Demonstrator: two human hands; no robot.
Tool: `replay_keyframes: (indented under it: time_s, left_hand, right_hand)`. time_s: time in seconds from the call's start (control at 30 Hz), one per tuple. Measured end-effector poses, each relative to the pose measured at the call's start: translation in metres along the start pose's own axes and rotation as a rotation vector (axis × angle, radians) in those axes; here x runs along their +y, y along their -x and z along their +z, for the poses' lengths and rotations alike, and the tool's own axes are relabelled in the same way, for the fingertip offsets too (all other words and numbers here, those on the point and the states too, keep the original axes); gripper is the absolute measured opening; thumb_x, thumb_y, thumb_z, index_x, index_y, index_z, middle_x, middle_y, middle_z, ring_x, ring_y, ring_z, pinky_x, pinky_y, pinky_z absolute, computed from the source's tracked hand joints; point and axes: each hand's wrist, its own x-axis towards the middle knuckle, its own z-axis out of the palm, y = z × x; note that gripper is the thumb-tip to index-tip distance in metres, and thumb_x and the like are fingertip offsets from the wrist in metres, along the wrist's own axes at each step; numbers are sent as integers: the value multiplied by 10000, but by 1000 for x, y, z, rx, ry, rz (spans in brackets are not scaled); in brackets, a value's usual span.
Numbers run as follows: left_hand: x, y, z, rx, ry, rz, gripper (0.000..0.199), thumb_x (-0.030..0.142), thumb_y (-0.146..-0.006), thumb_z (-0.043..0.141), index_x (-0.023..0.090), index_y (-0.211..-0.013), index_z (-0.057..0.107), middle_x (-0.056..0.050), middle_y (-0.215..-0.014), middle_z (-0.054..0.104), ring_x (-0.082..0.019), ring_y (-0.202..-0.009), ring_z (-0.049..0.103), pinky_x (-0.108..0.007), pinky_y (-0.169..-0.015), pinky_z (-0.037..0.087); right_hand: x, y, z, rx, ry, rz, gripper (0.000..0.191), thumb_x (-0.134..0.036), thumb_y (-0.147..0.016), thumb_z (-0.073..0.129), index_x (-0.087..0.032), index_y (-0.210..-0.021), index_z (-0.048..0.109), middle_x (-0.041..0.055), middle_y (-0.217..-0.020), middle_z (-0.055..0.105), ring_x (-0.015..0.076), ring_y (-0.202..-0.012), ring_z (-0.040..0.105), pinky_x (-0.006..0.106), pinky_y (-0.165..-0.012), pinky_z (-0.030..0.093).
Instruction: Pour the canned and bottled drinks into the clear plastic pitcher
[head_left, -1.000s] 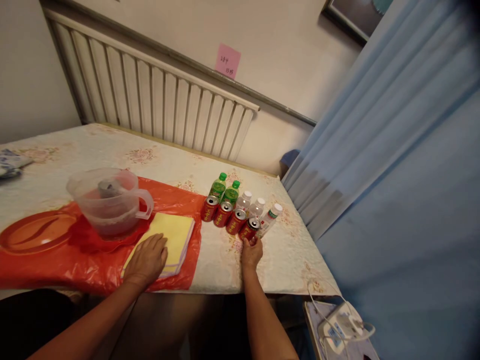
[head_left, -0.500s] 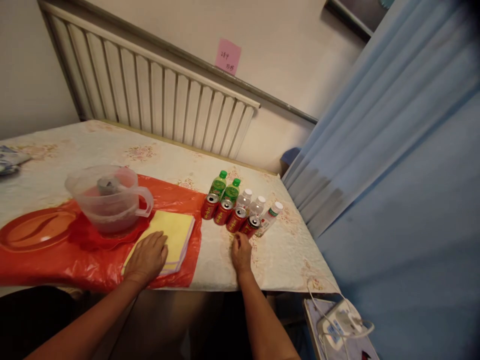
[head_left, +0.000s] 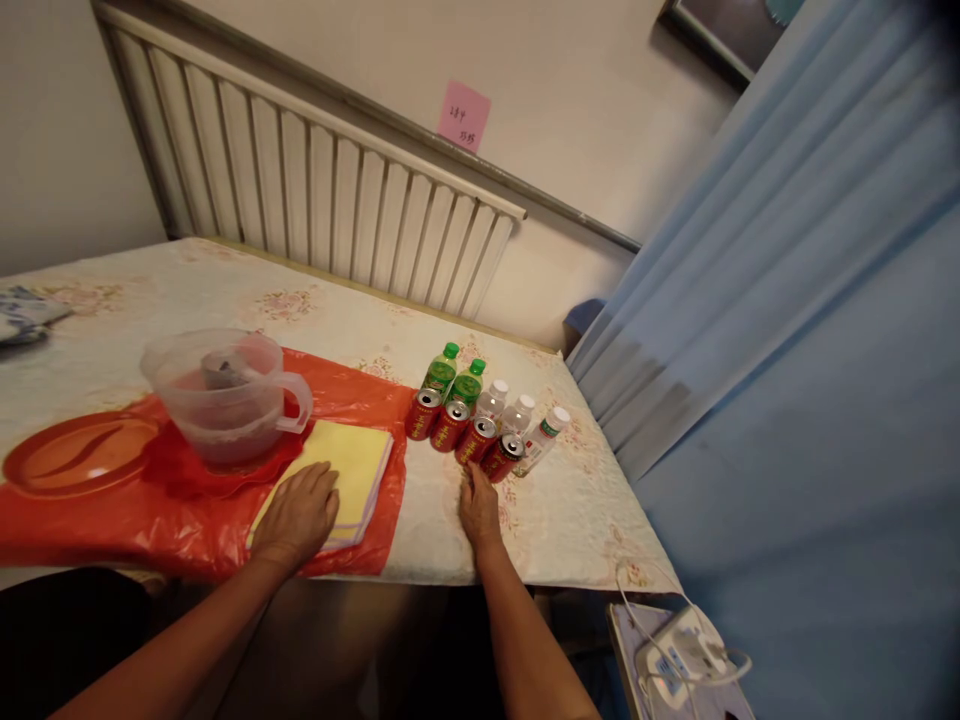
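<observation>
My left hand [head_left: 298, 512] lies flat, fingers spread, on a stack of yellow cloths or sheets [head_left: 356, 460] with pale purple edges. My right hand [head_left: 478, 508] reaches to the front of a row of red drink cans. Its fingertips are at the lower front of the third can [head_left: 475, 440] and next to the rightmost can [head_left: 503, 457]; whether they touch is hard to tell. Two more red cans [head_left: 450, 427] stand to the left. Behind them are two green-capped bottles [head_left: 468, 383] and several white-capped bottles [head_left: 518, 414].
A clear plastic jug [head_left: 217, 400] with a grey object inside stands left on red plastic sheeting [head_left: 210, 535], beside an orange oval lid or tray [head_left: 75, 455]. A radiator [head_left: 330, 190] lines the wall. A blue curtain [head_left: 750, 330] hangs right, above a power strip with cables [head_left: 679, 655].
My right hand has shifted slightly left along the front of the cans. My left hand stays on the yellow stack. The whole view has moved a little.
</observation>
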Motion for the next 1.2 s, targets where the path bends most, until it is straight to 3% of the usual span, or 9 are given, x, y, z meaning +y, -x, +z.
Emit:
replay_keyframes:
  time_s: [0.2,0.8,1.2]
  left_hand:
    - [0,1,1,-1,-5,-4,406,287,-936,406,112,-1178,681,-192,-1322,661,-334,-1257,583,-490,-1087,441]
    - [-1,0,1,12,-21,18,397,279,-939,424,105,-1177,689,-193,-1313,667,-335,-1239,598,-491,-1085,449]
    - [2,1,-1,11,-19,4,396,290,-941,413,121,-1176,683,-187,-1318,666,-327,-1253,588,-483,-1077,450]
  right_hand:
    - [-1,1,-2,-41,8,-63,457,-147,-938,413,-141,-1336,639,149,-1310,682,237,-1233,626,424,-1114,460]
    - [7,1,2,-58,46,-52,443,-141,-928,434,-136,-1319,640,170,-1292,684,260,-1227,628,438,-1106,466]
    - [0,0,-4,-71,62,-69,386,-115,-915,455,-146,-1235,669,159,-1196,715,246,-1129,657,396,-1038,500]
